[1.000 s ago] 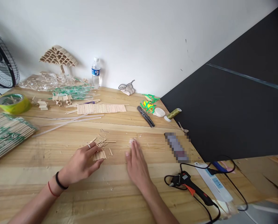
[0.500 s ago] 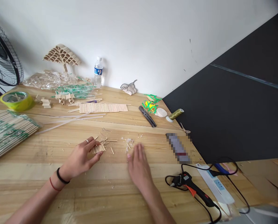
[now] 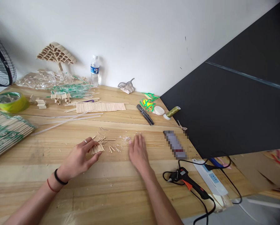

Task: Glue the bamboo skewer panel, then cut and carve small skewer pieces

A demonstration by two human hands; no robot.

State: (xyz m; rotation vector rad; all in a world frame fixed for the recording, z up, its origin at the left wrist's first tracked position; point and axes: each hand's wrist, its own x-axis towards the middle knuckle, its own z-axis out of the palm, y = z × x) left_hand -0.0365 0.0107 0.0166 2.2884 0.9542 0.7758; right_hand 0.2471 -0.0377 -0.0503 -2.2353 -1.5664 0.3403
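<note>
Pale wall (image 3: 130,37) closes off the back of the wooden surface (image 3: 107,200); a dark board (image 3: 236,109) slants along its right edge. Small stick panel (image 3: 97,148) lies on the surface left of centre, its row running roughly left to right, individual sticks pointing away from the person; far-left part hidden by fingers, so full length cannot be read. Left hand (image 3: 80,156) grips it, fingers over the far side, thumb at the near right corner. Loose cut sticks (image 3: 103,140) crowd its far edge, leaving little room there; two short sticks (image 3: 110,149) lie just to the right. Right hand (image 3: 138,151) open, palm down, fingers extended forward and blurred, beside white scraps (image 3: 125,138); contact with these cannot be told. Broad stretch of wood extends nearside of both hands. Slatted panel (image 3: 101,107) lies farther back, long axis left to right. Glue gun (image 3: 189,182) sits well right, nozzle pointing left.
</note>
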